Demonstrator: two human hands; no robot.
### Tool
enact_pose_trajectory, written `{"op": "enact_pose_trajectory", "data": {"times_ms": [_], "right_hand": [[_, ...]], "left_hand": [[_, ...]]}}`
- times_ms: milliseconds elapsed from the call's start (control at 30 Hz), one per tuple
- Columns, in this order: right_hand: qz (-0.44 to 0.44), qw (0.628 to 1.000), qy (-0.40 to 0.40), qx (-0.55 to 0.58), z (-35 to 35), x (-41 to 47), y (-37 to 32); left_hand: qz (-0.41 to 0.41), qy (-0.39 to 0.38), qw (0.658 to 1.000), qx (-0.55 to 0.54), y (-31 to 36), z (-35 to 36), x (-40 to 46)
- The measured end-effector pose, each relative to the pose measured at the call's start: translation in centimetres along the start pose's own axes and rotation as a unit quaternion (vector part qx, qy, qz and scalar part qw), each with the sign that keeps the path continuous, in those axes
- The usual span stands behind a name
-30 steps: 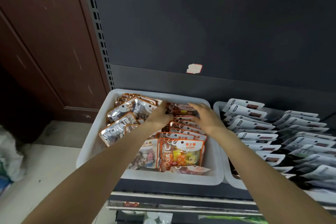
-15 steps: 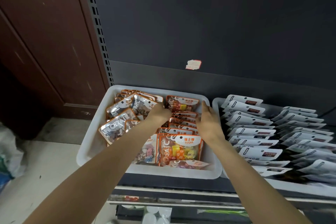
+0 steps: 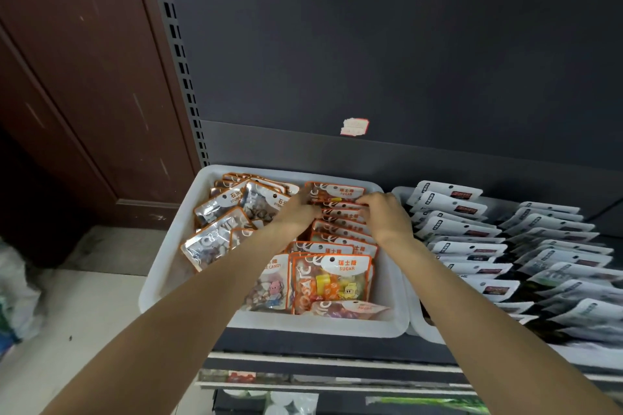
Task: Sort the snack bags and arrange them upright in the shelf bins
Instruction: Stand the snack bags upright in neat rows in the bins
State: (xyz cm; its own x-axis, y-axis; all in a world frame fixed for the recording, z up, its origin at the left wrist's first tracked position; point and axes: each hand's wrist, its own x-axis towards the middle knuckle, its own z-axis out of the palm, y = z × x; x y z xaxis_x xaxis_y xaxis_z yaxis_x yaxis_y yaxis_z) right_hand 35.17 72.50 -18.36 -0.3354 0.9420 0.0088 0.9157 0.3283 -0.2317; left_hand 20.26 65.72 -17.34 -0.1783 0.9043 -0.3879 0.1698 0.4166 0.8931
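Observation:
A white bin (image 3: pixel 168 266) on the shelf holds orange-trimmed snack bags. Its right half carries a row of sugar candy bags (image 3: pixel 332 283), mostly leaning back, with one lying flat at the front (image 3: pixel 347 308). Its left half holds stone candy bags (image 3: pixel 232 204), loosely tilted. My left hand (image 3: pixel 298 212) and my right hand (image 3: pixel 384 217) are both at the back of the sugar candy row, fingers pinching the top edges of the rear bags (image 3: pixel 337 194).
A second white bin (image 3: pixel 418 327) on the right is filled with rows of white-and-black pouches (image 3: pixel 472 232). A dark back panel with a slotted upright (image 3: pixel 175 54) rises behind. Lower shelves show below, and a brown door and floor lie to the left.
Both hands have moved toward the back of the sugar candy row, and my right hand now curls onto the rear bags' tops. The rear bag stands more upright.

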Motion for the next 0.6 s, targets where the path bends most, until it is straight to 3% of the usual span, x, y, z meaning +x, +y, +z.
{"op": "enact_pose_trajectory", "data": {"times_ms": [200, 300, 400, 533, 600], "right_hand": [[-0.017, 0.997, 0.071, -0.021, 0.9, 0.0, -0.1], [-0.01, 0.996, 0.0, 0.09, 1.6, 0.4, -0.3], [-0.004, 0.991, -0.066, 0.121, 1.6, 0.6, -0.7], [-0.008, 0.988, -0.094, 0.124, 1.2, 0.3, -0.1], [-0.005, 0.989, -0.063, 0.136, 0.8, -0.1, 0.5]], "left_hand": [[0.02, 0.026, 0.999, -0.034, -0.3, 0.2, 0.6], [0.02, -0.018, 0.999, -0.036, 0.1, 0.0, 0.9], [0.011, -0.065, 0.998, 0.018, 0.6, 0.4, 0.9], [0.03, -0.015, 0.999, -0.02, 0.4, 0.2, 0.7], [0.04, 0.035, 0.998, -0.015, 0.1, -0.5, 0.3]]}}
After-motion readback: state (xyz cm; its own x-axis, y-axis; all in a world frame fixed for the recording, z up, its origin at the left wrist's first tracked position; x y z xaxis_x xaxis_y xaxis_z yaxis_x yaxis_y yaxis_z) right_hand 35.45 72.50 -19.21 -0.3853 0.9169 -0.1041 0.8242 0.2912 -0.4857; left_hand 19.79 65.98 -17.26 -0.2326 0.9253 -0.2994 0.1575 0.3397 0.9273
